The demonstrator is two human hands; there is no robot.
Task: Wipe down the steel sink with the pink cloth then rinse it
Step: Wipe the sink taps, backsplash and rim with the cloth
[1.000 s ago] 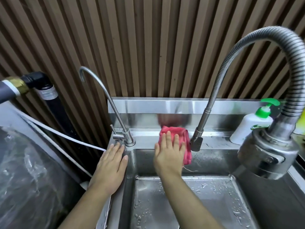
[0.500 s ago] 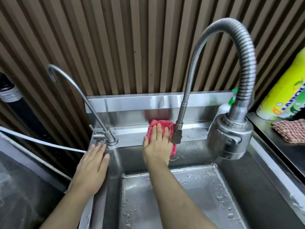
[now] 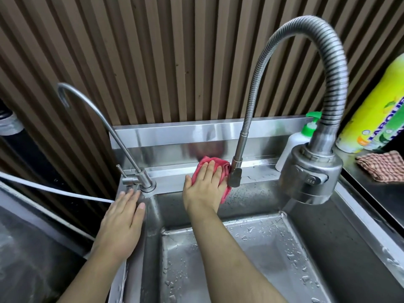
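Left hand flat, fingers spread, on sink rim at 9 o'clock, gripping nothing. Right hand flat, fingers together, pressing cloth on back ledge at 12 o'clock, touching faucet base.

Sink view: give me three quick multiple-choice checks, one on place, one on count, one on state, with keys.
1. Where is the pink cloth?
A. in the basin bottom
B. on the back ledge beside the flexible faucet's base
C. on the right counter

2. How many faucets rise from the sink?
A. one
B. two
C. three

3. The left hand is
A. flat on the sink's left rim
B. gripping the thin faucet
C. holding the soap bottle

Key: B, the right hand presses it there; B, one thin gooseneck, one flexible hose; A, palm down, fingers spread.
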